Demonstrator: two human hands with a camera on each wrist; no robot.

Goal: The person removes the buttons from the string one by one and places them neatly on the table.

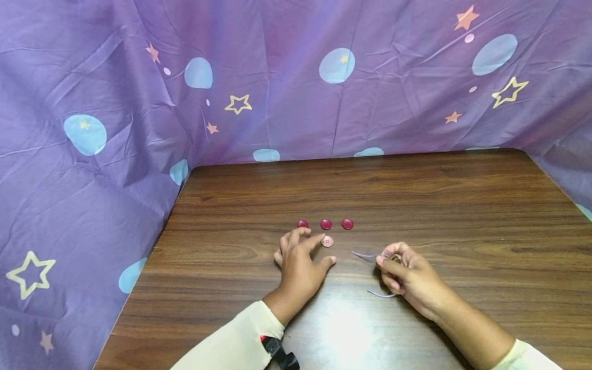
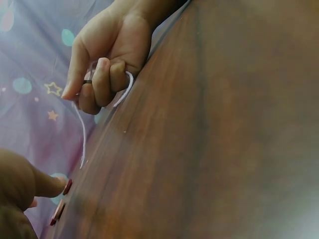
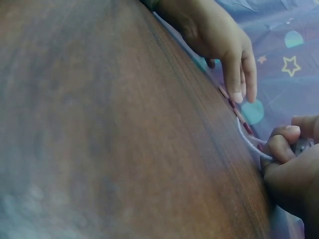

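Observation:
A pale pink button (image 1: 327, 241) with small holes lies on the table, just in front of a row of three dark red buttons, the middle one (image 1: 326, 224) directly behind it. My left hand (image 1: 298, 259) is over the table with fingers spread, the index fingertip at the pink button's left edge. It partly covers the leftmost red button (image 1: 302, 224). To the right, my right hand (image 1: 411, 275) grips a lavender cord (image 1: 365, 254) between thumb and curled fingers. Both cord ends hang out, one lower end (image 2: 124, 92) below the fingers. A small dark shape at those fingers is unclear.
The brown wood-grain table (image 1: 462, 205) reaches back to a purple curtain (image 1: 287, 61) with stars and blue ovals. The curtain also hangs along the left side. A black band (image 1: 277, 352) sits on the left sleeve. Light glares off the table near its front.

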